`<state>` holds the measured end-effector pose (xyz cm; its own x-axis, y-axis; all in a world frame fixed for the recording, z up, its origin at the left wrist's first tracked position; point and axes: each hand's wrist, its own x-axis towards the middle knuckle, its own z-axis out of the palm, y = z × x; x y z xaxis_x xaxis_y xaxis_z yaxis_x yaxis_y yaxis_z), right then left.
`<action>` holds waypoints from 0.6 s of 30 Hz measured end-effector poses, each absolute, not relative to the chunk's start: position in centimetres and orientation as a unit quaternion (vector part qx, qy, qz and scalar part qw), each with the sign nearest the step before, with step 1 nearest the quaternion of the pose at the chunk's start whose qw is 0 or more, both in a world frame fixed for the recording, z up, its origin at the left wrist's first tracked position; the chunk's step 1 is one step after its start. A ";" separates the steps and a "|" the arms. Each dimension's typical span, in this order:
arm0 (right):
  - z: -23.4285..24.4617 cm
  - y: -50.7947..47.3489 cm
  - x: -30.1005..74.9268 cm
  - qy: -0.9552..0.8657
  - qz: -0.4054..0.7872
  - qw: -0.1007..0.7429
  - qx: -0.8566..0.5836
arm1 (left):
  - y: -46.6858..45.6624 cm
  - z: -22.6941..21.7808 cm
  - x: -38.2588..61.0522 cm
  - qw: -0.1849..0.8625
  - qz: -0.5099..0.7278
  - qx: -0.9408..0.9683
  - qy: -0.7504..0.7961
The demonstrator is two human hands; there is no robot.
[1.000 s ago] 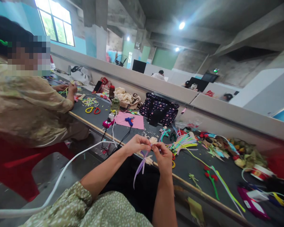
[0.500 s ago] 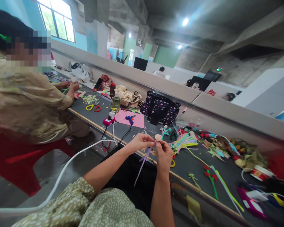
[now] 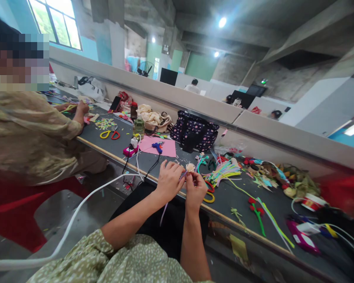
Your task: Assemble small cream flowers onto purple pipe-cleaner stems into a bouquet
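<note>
Over the table's front edge, my right hand (image 3: 196, 191) pinches a small cream flower (image 3: 190, 168) just under its head. My left hand (image 3: 169, 183) is beside it, its fingers closed on a purple pipe cleaner (image 3: 163, 215) at the flower's base. The loose end of that pipe cleaner hangs below my left hand. Close behind my right hand lie scissors with red and yellow handles (image 3: 209, 197), partly hidden. A bundle of pastel pipe cleaners (image 3: 227, 171) and a turquoise stem piece (image 3: 201, 159) are just beyond.
A blue glue gun (image 3: 157, 147) rests on pink paper (image 3: 169, 148), left of a dark patterned bag (image 3: 194, 131). A white cable (image 3: 91, 196) crosses at left. Red flowers on a green stem (image 3: 258, 216) and a magenta power strip (image 3: 302, 236) lie right. A co-worker (image 3: 29, 133) sits at left.
My left hand has turned over, its back now upward and fingers nearer the flower's base. The hanging purple end shows less. The whole view has shifted slightly.
</note>
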<state>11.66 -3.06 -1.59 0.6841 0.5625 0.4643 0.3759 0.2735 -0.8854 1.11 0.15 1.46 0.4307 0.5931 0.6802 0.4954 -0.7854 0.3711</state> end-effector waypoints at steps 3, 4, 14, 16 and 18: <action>-1.6 -3.1 11.5 -0.402 0.044 0.685 -0.605 | 0.4 1.2 1.2 0.050 0.445 0.836 0.316; -1.7 -3.1 11.5 -0.408 0.035 0.680 -0.608 | 0.5 1.1 1.2 0.053 0.454 0.832 0.313; -1.1 -3.7 12.6 -0.502 -0.024 0.624 -0.598 | 1.7 0.7 1.3 0.145 0.498 0.806 0.284; -1.0 -3.7 12.8 -0.509 -0.016 0.624 -0.593 | 2.1 0.6 1.3 0.189 0.508 0.793 0.277; -1.0 -3.7 13.0 -0.504 0.010 0.632 -0.588 | 2.4 0.5 1.4 0.246 0.513 0.778 0.268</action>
<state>12.96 -3.66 -0.96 0.4908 0.6061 0.6259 0.5804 0.3083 -0.7537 1.41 2.45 0.45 0.3306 0.6686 0.6660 0.1649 -0.7358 0.6568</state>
